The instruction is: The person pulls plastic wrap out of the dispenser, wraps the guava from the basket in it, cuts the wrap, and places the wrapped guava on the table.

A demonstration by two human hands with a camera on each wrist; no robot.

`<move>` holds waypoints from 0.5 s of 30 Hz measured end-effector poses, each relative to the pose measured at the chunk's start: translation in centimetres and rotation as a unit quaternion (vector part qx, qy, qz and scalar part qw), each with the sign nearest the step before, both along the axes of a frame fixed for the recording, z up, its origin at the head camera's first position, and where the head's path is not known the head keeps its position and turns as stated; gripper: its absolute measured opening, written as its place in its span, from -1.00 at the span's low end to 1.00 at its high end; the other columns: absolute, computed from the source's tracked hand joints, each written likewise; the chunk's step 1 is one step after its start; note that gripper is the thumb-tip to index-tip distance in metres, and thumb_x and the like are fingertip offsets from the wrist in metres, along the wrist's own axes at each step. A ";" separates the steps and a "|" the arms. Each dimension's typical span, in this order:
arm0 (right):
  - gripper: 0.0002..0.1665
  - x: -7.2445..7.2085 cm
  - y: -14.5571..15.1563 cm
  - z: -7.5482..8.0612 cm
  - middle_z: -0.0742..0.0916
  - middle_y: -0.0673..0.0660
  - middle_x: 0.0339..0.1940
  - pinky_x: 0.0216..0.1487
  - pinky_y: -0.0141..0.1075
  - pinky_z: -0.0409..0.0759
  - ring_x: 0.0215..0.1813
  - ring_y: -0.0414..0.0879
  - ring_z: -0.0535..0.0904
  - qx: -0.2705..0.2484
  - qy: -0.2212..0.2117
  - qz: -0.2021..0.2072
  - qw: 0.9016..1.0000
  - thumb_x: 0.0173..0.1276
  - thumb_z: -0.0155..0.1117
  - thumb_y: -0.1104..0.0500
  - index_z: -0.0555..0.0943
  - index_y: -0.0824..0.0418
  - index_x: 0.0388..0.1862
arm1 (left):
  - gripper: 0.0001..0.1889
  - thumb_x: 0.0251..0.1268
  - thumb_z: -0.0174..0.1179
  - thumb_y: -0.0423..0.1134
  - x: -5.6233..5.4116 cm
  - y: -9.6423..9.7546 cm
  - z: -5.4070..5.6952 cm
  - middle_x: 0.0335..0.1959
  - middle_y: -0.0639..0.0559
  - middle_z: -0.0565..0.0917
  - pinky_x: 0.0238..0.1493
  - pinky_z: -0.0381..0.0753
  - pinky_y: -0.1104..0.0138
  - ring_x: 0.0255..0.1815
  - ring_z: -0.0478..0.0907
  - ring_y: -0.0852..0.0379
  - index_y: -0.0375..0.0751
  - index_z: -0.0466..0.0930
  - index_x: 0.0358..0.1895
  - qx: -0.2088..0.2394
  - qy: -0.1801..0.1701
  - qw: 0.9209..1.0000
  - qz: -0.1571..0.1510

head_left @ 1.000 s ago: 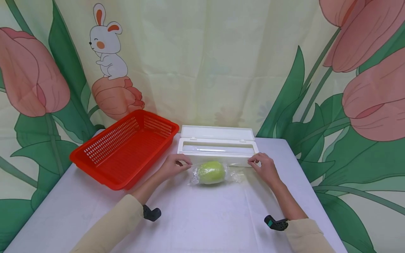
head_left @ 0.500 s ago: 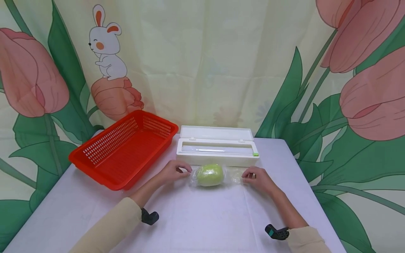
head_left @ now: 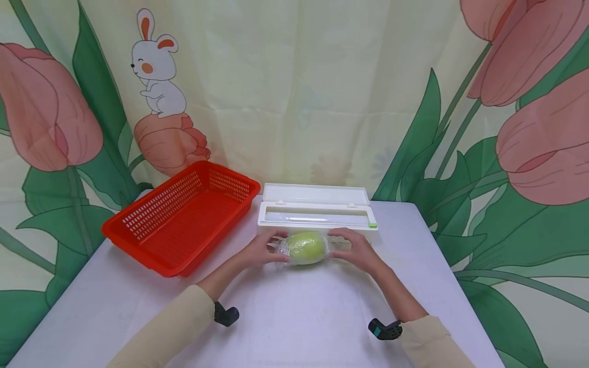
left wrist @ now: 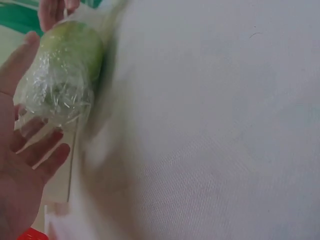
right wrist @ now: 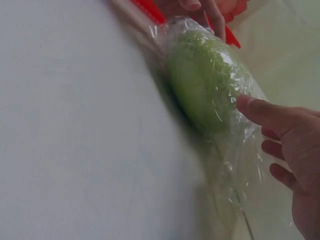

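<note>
In the head view, a pale green oval fruit in clear cling film rests on the white table, between my two hands. My left hand is at its left end. The left wrist view shows that hand's fingers spread apart beside the crinkled film. My right hand is at the fruit's right end. Seen from the right wrist, its thumb touches the film, and the other fingers bend loosely with loose film trailing beside them. Just behind the fruit is a white cling film dispenser, its lid raised and a roll inside.
A red plastic basket with slotted sides stands at the left of the table. A green slider is at the dispenser's right end. Behind the table hangs a printed curtain with tulips and a rabbit.
Both hands have come inward from pinching near the film's ends to the two ends of the fruit. Between the first two frames, the right hand also came down from the dispenser's edge.
</note>
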State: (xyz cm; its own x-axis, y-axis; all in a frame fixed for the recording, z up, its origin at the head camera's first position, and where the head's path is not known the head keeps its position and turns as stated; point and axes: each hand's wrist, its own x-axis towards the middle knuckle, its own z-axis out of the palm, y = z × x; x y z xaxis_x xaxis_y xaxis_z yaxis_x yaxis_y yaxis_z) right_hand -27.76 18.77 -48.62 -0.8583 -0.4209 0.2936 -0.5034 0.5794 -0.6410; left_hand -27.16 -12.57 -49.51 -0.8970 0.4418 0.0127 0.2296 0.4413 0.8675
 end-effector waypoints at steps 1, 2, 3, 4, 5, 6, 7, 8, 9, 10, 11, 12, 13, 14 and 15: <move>-0.31 0.0 -0.3 0.0 0.68 0.14 0.15 0.25 0.06 0.51 0.26 0.11 0.54 0.003 0.003 0.005 1.000 -0.03 0.58 0.09 0.60 0.13 0.14 | -0.16 -0.07 0.51 0.00 0.1 0.2 -0.1 0.27 -0.02 0.50 0.17 0.59 0.15 0.23 0.48 -0.04 -0.06 0.33 0.34 -0.006 0.006 1.000 -0.006; -0.30 0.0 -0.6 0.0 0.68 0.13 0.16 0.25 0.04 0.51 0.26 0.10 0.54 0.006 0.003 0.008 1.000 -0.04 0.59 0.09 0.59 0.13 0.15 | -0.12 -0.10 0.52 0.00 0.1 0.4 -0.2 0.30 -0.02 0.48 0.18 0.58 0.14 0.25 0.46 -0.04 -0.03 0.30 0.37 -0.013 0.011 1.000 -0.012; -0.29 -0.1 -0.8 0.0 0.68 0.13 0.16 0.25 0.04 0.52 0.26 0.10 0.55 0.006 0.004 0.012 1.000 -0.05 0.59 0.09 0.59 0.14 0.15 | -0.08 -0.11 0.53 0.00 0.1 0.6 -0.2 0.32 -0.01 0.46 0.17 0.57 0.14 0.26 0.44 -0.04 0.00 0.27 0.39 -0.016 0.015 1.000 -0.017; -0.28 -0.1 -1.0 0.0 0.69 0.14 0.15 0.23 0.03 0.53 0.24 0.10 0.55 0.009 0.011 0.017 1.000 -0.06 0.59 0.09 0.59 0.15 0.15 | -0.05 -0.13 0.54 0.01 0.1 0.8 -0.3 0.34 -0.01 0.44 0.17 0.57 0.13 0.28 0.43 -0.03 0.02 0.24 0.41 -0.020 0.018 0.999 -0.020; -0.28 -0.1 -1.2 0.0 0.69 0.14 0.14 0.22 0.02 0.54 0.23 0.10 0.56 0.011 0.015 0.021 1.000 -0.06 0.60 0.10 0.59 0.16 0.15 | -0.03 -0.15 0.55 0.01 0.2 1.0 -0.3 0.35 -0.01 0.43 0.19 0.55 0.11 0.29 0.41 -0.03 0.05 0.22 0.42 -0.024 0.021 0.999 -0.022; -0.28 -0.1 -1.4 -0.1 0.69 0.13 0.12 0.21 0.02 0.55 0.22 0.09 0.56 0.014 0.019 0.025 0.999 -0.07 0.60 0.09 0.60 0.16 0.14 | -0.01 -0.15 0.55 0.00 0.2 1.2 -0.3 0.37 0.00 0.41 0.23 0.52 0.09 0.32 0.39 -0.03 0.06 0.21 0.43 -0.025 0.024 0.999 -0.024; -0.28 -0.2 -1.5 -0.1 0.70 0.13 0.10 0.20 0.01 0.56 0.20 0.09 0.57 0.014 0.018 0.028 0.999 -0.09 0.60 0.10 0.60 0.15 0.13 | 0.00 -0.16 0.56 -0.01 0.2 1.4 -0.2 0.38 0.01 0.40 0.27 0.48 0.06 0.34 0.36 -0.02 0.07 0.20 0.44 -0.027 0.026 0.999 -0.026; -0.28 -0.1 -1.6 -0.1 0.70 0.13 0.09 0.19 0.01 0.57 0.18 0.08 0.57 0.014 0.017 0.031 0.999 -0.09 0.61 0.10 0.60 0.16 0.12 | 0.01 -0.17 0.56 -0.01 0.2 1.5 -0.2 0.39 0.02 0.38 0.31 0.44 0.03 0.37 0.34 -0.01 0.07 0.19 0.44 -0.030 0.028 0.999 -0.028; -0.28 -0.1 -1.7 -0.1 0.70 0.12 0.06 0.17 0.00 0.57 0.16 0.07 0.58 0.016 0.015 0.033 0.999 -0.09 0.61 0.09 0.60 0.15 0.12 | 0.03 -0.18 0.57 -0.01 0.3 1.7 -0.2 0.41 0.03 0.36 0.35 0.39 0.01 0.39 0.32 0.00 0.09 0.18 0.45 -0.035 0.030 0.999 -0.029; -0.29 -0.1 -1.8 0.0 0.69 0.11 0.05 0.17 -0.01 0.58 0.14 0.06 0.58 0.019 0.011 0.036 0.999 -0.09 0.61 0.08 0.60 0.15 0.12 | 0.04 -0.19 0.57 -0.01 0.3 1.8 -0.1 0.41 0.05 0.35 0.39 0.35 0.00 0.41 0.29 0.01 0.09 0.17 0.45 -0.039 0.034 0.998 -0.030; -0.28 0.0 -1.8 0.0 0.69 0.11 0.04 0.16 -0.01 0.58 0.13 0.05 0.58 0.018 0.002 0.037 0.999 -0.09 0.61 0.08 0.59 0.14 0.12 | 0.04 -0.19 0.57 -0.02 0.3 2.0 -0.1 0.42 0.05 0.34 0.42 0.30 -0.01 0.43 0.27 0.02 0.09 0.17 0.46 -0.042 0.037 0.998 -0.032; -0.28 0.1 -1.9 0.1 0.68 0.11 0.03 0.16 -0.01 0.58 0.11 0.05 0.58 0.018 -0.004 0.041 0.999 -0.09 0.61 0.08 0.59 0.15 0.12 | 0.05 -0.20 0.58 -0.02 0.2 2.1 -0.1 0.43 0.07 0.33 0.43 0.28 -0.01 0.43 0.26 0.03 0.10 0.16 0.46 -0.044 0.040 0.998 -0.034; -0.27 0.2 -1.9 0.2 0.67 0.11 0.02 0.16 -0.01 0.58 0.10 0.04 0.58 0.020 -0.010 0.042 0.999 -0.08 0.61 0.07 0.58 0.14 0.13 | 0.06 -0.21 0.58 -0.02 0.2 2.2 -0.1 0.43 0.07 0.33 0.43 0.28 -0.01 0.44 0.26 0.03 0.10 0.16 0.46 -0.048 0.043 0.997 -0.037; -0.26 0.2 -2.0 0.3 0.65 0.10 0.02 0.16 -0.02 0.58 0.09 0.03 0.57 0.023 -0.015 0.043 0.999 -0.08 0.61 0.05 0.57 0.14 0.14 | 0.07 -0.22 0.58 -0.02 0.2 2.3 -0.1 0.43 0.07 0.32 0.44 0.27 -0.01 0.44 0.25 0.03 0.10 0.15 0.47 -0.050 0.046 0.997 -0.039; -0.25 0.3 -2.1 0.4 0.64 0.10 0.02 0.17 -0.02 0.58 0.09 0.02 0.57 0.025 -0.019 0.045 0.998 -0.08 0.61 0.04 0.56 0.13 0.15 | 0.07 -0.22 0.59 -0.03 0.2 2.4 -0.2 0.43 0.08 0.33 0.44 0.27 0.00 0.44 0.26 0.04 0.12 0.15 0.47 -0.051 0.050 0.997 -0.042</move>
